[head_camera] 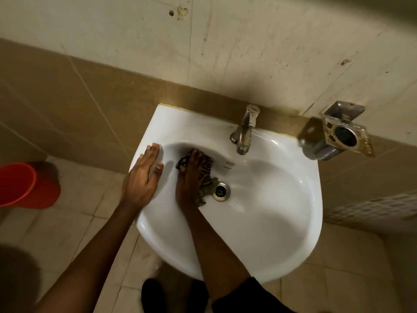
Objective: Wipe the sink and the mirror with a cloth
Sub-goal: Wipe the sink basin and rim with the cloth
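Observation:
A white wall-hung sink (270,222) fills the middle of the view, with a metal drain (221,191) at the bowl's bottom. My right hand (190,179) lies flat inside the bowl's left slope and presses a dark striped cloth (206,170) against the porcelain just left of the drain. Part of the cloth is hidden under the palm. My left hand (144,177) rests open on the sink's left rim, fingers spread. No mirror is in view.
A worn metal tap (244,129) stands at the back of the sink. A rusty metal holder (338,134) is fixed to the wall at the right. An orange bucket (24,186) stands on the tiled floor at the left.

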### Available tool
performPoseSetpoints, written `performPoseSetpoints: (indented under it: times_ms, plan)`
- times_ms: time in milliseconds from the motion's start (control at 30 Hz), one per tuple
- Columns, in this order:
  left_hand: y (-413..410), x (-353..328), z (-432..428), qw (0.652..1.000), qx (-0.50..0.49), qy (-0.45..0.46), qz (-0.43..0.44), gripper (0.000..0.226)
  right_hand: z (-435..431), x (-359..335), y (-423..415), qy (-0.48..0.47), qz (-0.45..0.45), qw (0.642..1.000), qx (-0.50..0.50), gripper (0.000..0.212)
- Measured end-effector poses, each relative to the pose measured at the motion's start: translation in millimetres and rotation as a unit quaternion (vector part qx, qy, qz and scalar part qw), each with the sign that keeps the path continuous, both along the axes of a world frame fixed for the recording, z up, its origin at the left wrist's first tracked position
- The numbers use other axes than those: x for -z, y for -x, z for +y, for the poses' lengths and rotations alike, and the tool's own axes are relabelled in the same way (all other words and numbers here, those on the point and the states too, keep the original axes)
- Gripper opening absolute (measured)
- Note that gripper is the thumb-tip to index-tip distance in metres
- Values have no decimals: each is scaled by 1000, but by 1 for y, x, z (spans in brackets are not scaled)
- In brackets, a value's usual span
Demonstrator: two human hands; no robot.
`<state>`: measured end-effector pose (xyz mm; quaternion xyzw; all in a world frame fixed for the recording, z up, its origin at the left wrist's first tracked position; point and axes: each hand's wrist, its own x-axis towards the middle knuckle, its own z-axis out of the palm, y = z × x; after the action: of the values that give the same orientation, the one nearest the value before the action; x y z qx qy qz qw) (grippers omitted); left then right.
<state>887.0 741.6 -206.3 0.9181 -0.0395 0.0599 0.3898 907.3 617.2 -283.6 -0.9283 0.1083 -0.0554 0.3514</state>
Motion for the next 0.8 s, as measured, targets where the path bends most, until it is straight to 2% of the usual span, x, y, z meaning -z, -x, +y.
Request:
performPoseSetpoints:
  times_ms: [67, 133, 167, 233, 300, 333, 367, 400, 433, 500, 533, 567, 633, 700, 733, 767, 800]
  plan:
    - [-1, 0, 0, 1000, -6, 1, 1, 70, 3, -13, 5, -133, 87, 985, -66, 57]
    - [-1, 0, 1, 1000, -5, -5, 5, 75, 18, -39, 25, -308, 209, 915, -158, 46]
    - [-1, 0, 0, 1000, 2, -3, 4, 80, 22, -49, 44, -344, 249, 878, -222, 44]
    - [0, -1, 0, 1000, 5, 10, 2, 88, 7, -68, 82, -261, 286, 862, -327, 43]
    - [2, -1, 0, 1000, -2, 15, 1, 86, -53, -67, 115, -117, 135, 873, -454, 47]
    - [2, -1, 0, 1000, -4, 14, 1, 86, -93, -59, 120, -19, 93, 860, -501, 46]
    - [3, 0, 0, 1000, -3, 14, 4, 90, -139, -51, 116, 92, 63, 854, -508, 44]
    - [3, 1, 0, 1000, -1, 12, 10, 94, -179, -43, 105, 201, 43, 850, -485, 44]
    - [3, 2, 1, 1000, 1, 10, 13, 95, -215, -37, 93, 296, 116, 846, -428, 46]
    - [1, 4, 2, 1000, -1, 6, 12, 92, -243, -39, 71, 370, 252, 851, -276, 48]
    - [1, 4, 1, 1000, -3, 5, 9, 87, -236, -42, 65, 379, 276, 852, -233, 48]
    - [1, 4, 1, 1000, -2, 4, 8, 82, -213, -39, 65, 340, 272, 874, -217, 49]
    - [2, 5, 0, 1000, 0, 3, 1, 75, -146, -35, 80, 219, 159, 938, -214, 46]
    - [1, 6, 1, 1000, 3, 2, -6, 74, -67, -56, 89, 87, 140, 961, -221, 40]
    - [0, 6, 1, 1000, 6, 3, -7, 74, -34, -77, 94, -2, 203, 948, -246, 39]
    - [0, 6, 1, 1000, 9, 4, -6, 74, -12, -96, 98, -79, 275, 916, -280, 41]
    - [0, 6, 1, 1000, 10, 3, -5, 75, 2, -110, 103, -124, 308, 888, -318, 44]
